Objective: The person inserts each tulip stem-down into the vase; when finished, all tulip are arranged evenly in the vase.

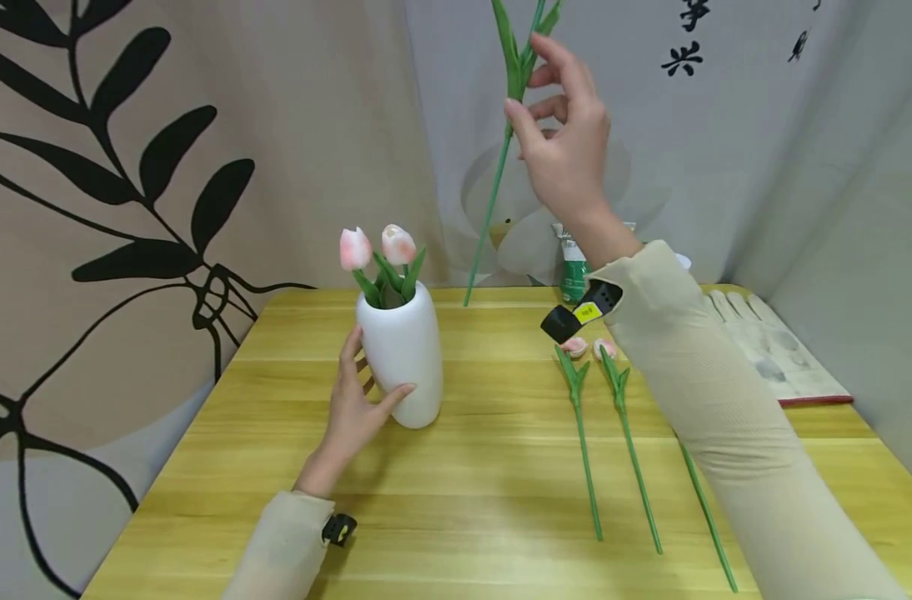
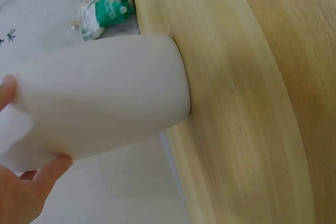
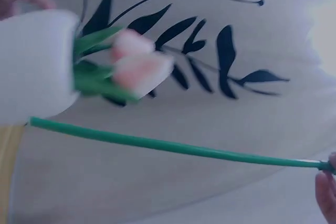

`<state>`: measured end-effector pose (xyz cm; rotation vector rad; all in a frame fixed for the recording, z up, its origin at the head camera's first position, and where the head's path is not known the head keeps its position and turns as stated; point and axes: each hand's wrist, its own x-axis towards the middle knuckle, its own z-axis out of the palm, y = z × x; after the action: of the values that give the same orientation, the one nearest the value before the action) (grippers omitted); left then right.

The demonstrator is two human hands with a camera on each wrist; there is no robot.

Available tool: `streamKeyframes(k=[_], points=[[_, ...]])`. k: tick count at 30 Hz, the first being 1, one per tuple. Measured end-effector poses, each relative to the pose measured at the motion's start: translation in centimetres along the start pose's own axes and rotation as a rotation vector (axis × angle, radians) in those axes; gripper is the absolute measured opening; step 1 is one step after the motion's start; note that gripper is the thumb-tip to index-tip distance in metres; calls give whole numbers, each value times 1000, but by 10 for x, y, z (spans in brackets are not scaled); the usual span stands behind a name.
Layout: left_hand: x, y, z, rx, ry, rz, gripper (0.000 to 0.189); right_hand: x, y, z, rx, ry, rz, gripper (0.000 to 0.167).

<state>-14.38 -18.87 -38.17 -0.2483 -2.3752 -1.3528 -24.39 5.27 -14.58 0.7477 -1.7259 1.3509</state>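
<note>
A white vase (image 1: 401, 354) stands on the wooden table with two pink-and-white tulips (image 1: 377, 247) in its mouth. My left hand (image 1: 357, 410) holds the vase's side, thumb across the front and fingers behind. Up high, my right hand (image 1: 564, 125) pinches a tulip stem (image 1: 493, 200) just by its green leaves; the flower head lies beyond the top of the head view. In the right wrist view the stem's lower end (image 3: 39, 123) hangs beside the vase (image 3: 37, 66), apart from the tulips in it.
Several tulips lie on the table (image 1: 486, 500) at the right, including one stem (image 1: 587, 467) and another (image 1: 639, 467); the right sleeve partly covers them. A green-and-white packet (image 1: 573, 271) stands at the back. An open book or printed cloth (image 1: 779, 350) lies at the far right.
</note>
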Motion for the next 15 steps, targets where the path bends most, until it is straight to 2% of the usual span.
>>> streamKeyframes(k=[4, 7, 12, 15], points=[[0, -1, -1, 3, 7, 5, 100, 12, -23, 9, 66, 49, -10, 44], [0, -1, -1, 3, 12, 17, 101, 11, -33, 18, 116, 86, -39, 44], [-1, -2, 0, 9, 11, 36, 101, -8, -29, 34, 160, 58, -95, 45], [-1, -1, 0, 12, 12, 29, 101, -25, -21, 46, 134, 16, -146, 43]])
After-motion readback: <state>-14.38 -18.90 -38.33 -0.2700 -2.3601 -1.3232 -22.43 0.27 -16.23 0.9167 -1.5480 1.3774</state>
